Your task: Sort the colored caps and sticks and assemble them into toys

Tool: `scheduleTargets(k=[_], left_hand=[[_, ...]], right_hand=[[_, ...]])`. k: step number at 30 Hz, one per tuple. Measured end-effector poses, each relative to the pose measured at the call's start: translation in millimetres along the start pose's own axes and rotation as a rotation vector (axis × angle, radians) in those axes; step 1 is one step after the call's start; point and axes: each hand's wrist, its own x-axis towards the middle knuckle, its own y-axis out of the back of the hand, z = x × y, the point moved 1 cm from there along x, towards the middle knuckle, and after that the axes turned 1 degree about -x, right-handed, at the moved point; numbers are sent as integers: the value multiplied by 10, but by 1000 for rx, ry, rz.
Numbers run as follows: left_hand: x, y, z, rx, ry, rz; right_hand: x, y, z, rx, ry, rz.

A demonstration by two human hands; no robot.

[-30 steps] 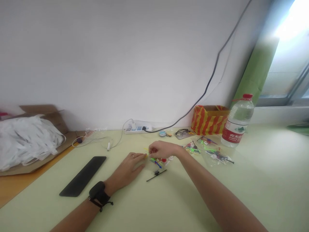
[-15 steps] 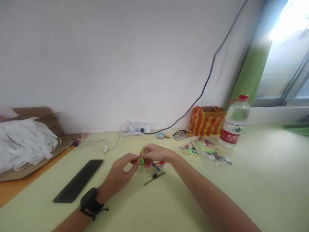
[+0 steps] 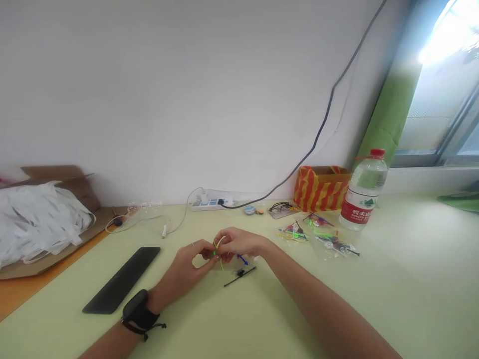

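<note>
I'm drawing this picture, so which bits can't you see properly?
- Green piece: in the head view, the left hand and right hand hide most of its shape.
- White straps: cut off by the head view's left edge.
- Striped bag: in the head view, its front wall hides the bottom inside.
- Small bagged parts: too small to count in the head view, under shiny plastic.

One head-worn camera looks forward and down over the hands (image 3: pixel 184 265) toward the wall (image 3: pixel 187 99).
</note>
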Motion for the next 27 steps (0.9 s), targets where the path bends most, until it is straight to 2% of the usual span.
scheduleTargets(k=[3,8,14,19,24,27], left_hand=[[5,1,16,6,-29,-32],[6,-8,17,42,-23,-29],[-2,17,-175,94,-6,-166],[20,27,-278,96,-73,-99],[27,-14,-258,143,-85,-55],[31,-31,-260,149,-87,-59]], right_hand=[[-2,-30,21,-121,36,-8],[-21,13,-13,-632,108,244],[-92,263,39,-827,67,411],[-215,422,1,-953,6,343],[-343,544,-76,-983,-112,72],[-375,559,-76,-1002,-195,6]])
